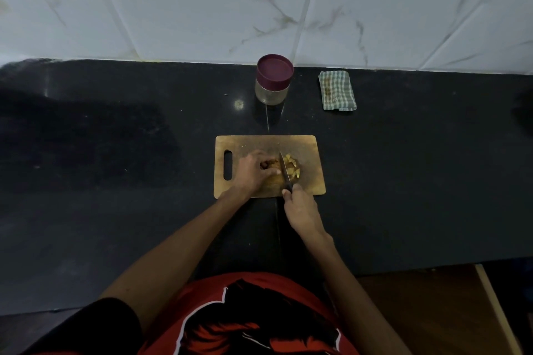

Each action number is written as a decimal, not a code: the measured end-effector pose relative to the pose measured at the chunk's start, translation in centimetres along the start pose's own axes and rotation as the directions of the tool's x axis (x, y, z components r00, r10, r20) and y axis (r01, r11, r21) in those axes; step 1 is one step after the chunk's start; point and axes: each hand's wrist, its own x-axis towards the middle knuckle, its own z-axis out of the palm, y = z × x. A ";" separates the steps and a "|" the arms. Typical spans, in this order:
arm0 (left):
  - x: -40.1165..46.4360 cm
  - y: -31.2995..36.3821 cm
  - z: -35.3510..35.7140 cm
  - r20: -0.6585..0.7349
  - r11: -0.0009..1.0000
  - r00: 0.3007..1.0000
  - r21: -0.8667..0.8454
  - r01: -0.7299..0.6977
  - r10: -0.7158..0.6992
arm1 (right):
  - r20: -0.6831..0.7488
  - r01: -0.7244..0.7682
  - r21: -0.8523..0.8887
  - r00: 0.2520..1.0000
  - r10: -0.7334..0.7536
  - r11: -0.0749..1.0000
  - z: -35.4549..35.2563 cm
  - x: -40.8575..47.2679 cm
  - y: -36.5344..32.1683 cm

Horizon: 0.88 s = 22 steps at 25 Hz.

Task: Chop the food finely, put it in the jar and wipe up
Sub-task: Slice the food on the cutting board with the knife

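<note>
Fingers (266, 166) of left hand (253, 171) pin food (291, 167) — right hand (301, 207) grips knife (285, 171); no legible writing.

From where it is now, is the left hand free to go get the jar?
Probably not yet: the left hand is holding the food steady beside the knife. The path itself looks open, though; the jar stands lidded just beyond the cutting board.

No readable text, label, brand, number or sign shows on anything here.

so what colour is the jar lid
Dark maroon; the jar lid shows best in the head view.
</note>
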 end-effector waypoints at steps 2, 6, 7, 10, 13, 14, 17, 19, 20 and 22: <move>0.1 -0.1 0.0 0.001 1.000 1.000 -0.010 0.008 -0.008 | 0.004 0.004 -0.001 1.000 -0.004 1.000 0.0 0.0 -0.1; 0.1 0.0 -0.1 0.002 1.000 1.000 -0.010 0.027 -0.027 | 0.002 -0.001 -0.010 1.000 0.001 1.000 0.2 0.0 -0.2; 0.1 0.1 -0.2 0.005 0.999 1.000 -0.010 0.030 -0.030 | 0.000 0.001 -0.010 1.000 -0.001 1.000 0.1 0.0 -0.2; 0.0 0.3 -0.3 0.017 0.999 0.999 -0.004 0.038 -0.038 | -0.001 0.008 0.005 1.000 -0.008 1.000 0.1 0.0 -0.3; 0.0 0.3 -0.4 0.023 0.999 0.999 -0.005 0.037 -0.037 | 0.000 0.004 -0.015 1.000 -0.004 1.000 0.1 0.0 -0.5; 0.1 0.3 -0.4 0.021 0.999 0.999 -0.007 0.035 -0.034 | -0.005 0.004 -0.027 1.000 -0.004 1.000 0.2 0.0 -0.6; 0.1 0.2 -0.4 0.027 0.999 0.999 -0.006 0.040 -0.040 | -0.023 0.008 -0.059 1.000 -0.010 0.998 0.3 -0.2 -0.9; 0.1 0.2 -0.4 0.034 0.999 0.999 0.010 0.039 -0.040 | -0.033 0.007 -0.085 0.999 -0.010 0.996 0.3 -0.3 -1.1; 0.2 0.3 -0.5 0.042 0.999 0.999 0.025 0.032 -0.033 | -0.036 0.004 -0.098 0.999 -0.008 0.995 0.2 -0.4 -1.2; 0.3 0.5 -1.0 0.088 0.999 0.996 0.053 0.013 -0.017 | -0.036 -0.002 -0.115 0.999 -0.003 0.993 0.2 -0.4 -1.3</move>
